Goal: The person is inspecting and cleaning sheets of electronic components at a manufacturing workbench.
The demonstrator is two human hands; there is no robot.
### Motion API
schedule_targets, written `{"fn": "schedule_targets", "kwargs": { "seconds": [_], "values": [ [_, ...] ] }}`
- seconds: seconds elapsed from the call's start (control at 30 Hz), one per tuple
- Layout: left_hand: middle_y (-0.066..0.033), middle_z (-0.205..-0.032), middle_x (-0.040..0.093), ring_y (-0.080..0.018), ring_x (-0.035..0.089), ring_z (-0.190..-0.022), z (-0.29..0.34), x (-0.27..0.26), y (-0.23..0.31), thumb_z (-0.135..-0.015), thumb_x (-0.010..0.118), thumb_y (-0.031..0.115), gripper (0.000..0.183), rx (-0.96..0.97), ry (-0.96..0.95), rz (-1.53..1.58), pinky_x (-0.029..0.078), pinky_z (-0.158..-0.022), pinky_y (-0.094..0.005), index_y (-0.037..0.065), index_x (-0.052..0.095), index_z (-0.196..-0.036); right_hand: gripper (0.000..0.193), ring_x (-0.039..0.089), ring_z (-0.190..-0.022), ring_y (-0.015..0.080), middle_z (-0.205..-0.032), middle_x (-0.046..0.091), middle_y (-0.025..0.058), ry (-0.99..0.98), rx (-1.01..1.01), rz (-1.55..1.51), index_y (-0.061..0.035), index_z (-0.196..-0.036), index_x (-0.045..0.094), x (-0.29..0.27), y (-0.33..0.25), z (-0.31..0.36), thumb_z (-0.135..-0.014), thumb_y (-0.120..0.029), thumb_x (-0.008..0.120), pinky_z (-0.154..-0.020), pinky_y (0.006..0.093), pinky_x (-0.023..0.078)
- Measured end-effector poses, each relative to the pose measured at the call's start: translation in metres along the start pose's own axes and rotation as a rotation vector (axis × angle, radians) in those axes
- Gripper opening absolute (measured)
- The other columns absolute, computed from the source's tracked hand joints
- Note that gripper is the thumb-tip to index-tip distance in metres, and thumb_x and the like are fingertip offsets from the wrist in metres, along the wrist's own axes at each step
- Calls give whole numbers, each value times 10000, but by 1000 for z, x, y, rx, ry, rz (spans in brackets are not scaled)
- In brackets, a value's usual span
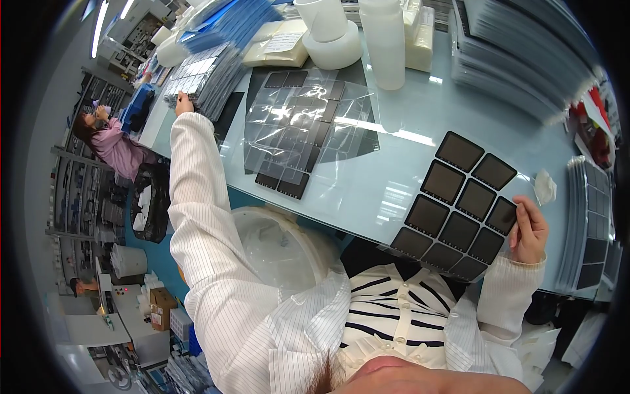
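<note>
At the right, my right hand (530,230) is closed on the edge of a sheet of dark, rounded rectangular panels (457,205), tilted over the table's front edge. My left arm reaches far out to the left. There my left hand (184,104) pinches the near edge of a stack of clear plastic sheets (213,77) with pale squares; its fingertips are small and partly hidden. Between the hands, glossy transparent sheets (308,118) lie on the table, with several dark panels showing under or in them.
Tall stacks of clear sheets (518,56) stand at the back right, and another stack (587,223) at the right. White bottles (384,46) and a white roll (333,49) line the back. A whitish bin (282,246) stands below the front edge. A person (115,141) is far left.
</note>
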State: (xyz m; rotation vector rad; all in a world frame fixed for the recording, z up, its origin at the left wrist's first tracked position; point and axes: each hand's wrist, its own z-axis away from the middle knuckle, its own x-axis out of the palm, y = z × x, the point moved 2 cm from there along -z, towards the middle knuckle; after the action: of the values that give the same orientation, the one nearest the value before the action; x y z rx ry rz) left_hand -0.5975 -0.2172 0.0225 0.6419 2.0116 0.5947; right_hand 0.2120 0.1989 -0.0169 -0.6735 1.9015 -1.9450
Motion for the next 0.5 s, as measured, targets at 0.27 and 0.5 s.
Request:
{"fn": "schedule_targets", "kwargs": {
  "seconds": [0.27, 0.5],
  "values": [
    [-59, -1079, 597, -159, 564, -853, 75, -27, 11, -931, 404, 396, 394, -284, 33, 777, 441, -716, -281, 108, 555, -1154, 201, 332, -347, 15, -532, 472, -48, 29, -1, 50, -22, -1041, 605, 6, -4, 0, -915, -150, 516, -334, 164, 228],
    [-102, -931, 618, -134, 576, -705, 266, -114, 159, -966, 367, 283, 353, 53, -525, 1034, 443, -622, -239, 0, 532, -1098, 193, 324, -345, 18, -536, 453, -48, 38, -11, 29, -6, -1024, 605, 10, -10, 4, -914, -136, 512, -332, 171, 221]
  ]
}}
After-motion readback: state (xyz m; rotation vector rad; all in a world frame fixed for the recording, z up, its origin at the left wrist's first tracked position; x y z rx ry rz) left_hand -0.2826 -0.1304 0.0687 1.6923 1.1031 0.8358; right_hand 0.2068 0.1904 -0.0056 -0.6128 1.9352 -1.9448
